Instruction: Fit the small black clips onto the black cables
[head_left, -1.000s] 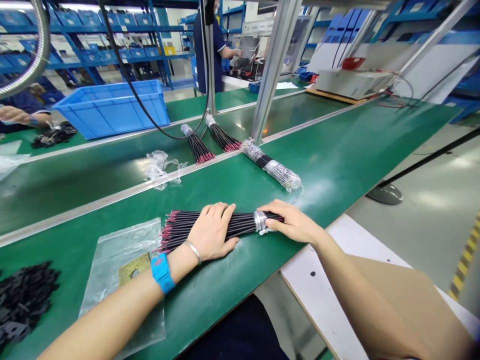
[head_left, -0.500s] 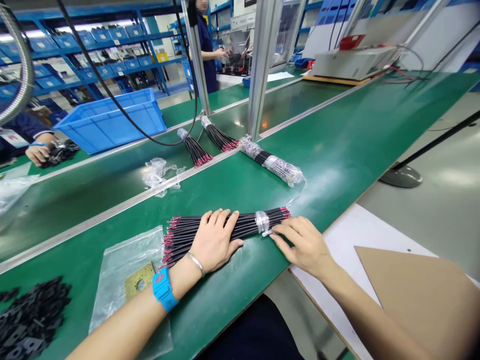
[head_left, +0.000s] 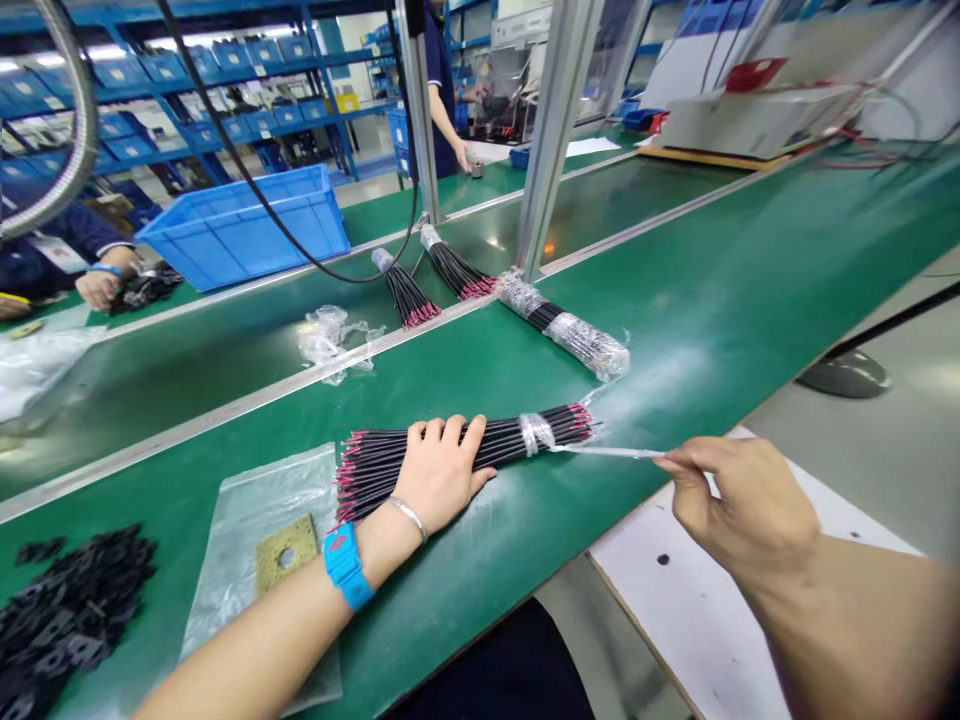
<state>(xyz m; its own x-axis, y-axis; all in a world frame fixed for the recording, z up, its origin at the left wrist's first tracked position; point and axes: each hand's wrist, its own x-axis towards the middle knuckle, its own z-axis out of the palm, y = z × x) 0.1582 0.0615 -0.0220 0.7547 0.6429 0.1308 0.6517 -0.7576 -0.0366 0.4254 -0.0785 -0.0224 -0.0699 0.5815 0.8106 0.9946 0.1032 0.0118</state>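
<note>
My left hand (head_left: 442,465) lies across a bundle of black wires (head_left: 375,468) with red-tipped ends, fingers curled over it and pressing it to the green bench. Clear plastic wrap (head_left: 534,433) circles the bundle near its right end. From that wrap a thin twisted plastic strip (head_left: 611,452) runs taut to the right. My right hand (head_left: 739,505) pinches the strip's far end between thumb and forefinger, beyond the bench's front edge. Behind the bundle lies another wire bundle (head_left: 562,330), wrapped in clear film at both ends.
Two wire bundles (head_left: 405,290) lie by the metal rail, near crumpled film (head_left: 335,342). A yellow sponge (head_left: 286,553) rests on a plastic bag (head_left: 225,540), beside black parts (head_left: 71,610). A metal post (head_left: 555,140) and blue bin (head_left: 251,230) stand behind. Co-workers' hands (head_left: 97,288) show across the bench.
My right hand has pulled away from the bundle to the right, drawing a strip out of the wrap. My left hand stays on the wires. A co-worker at the back has lowered an arm.
</note>
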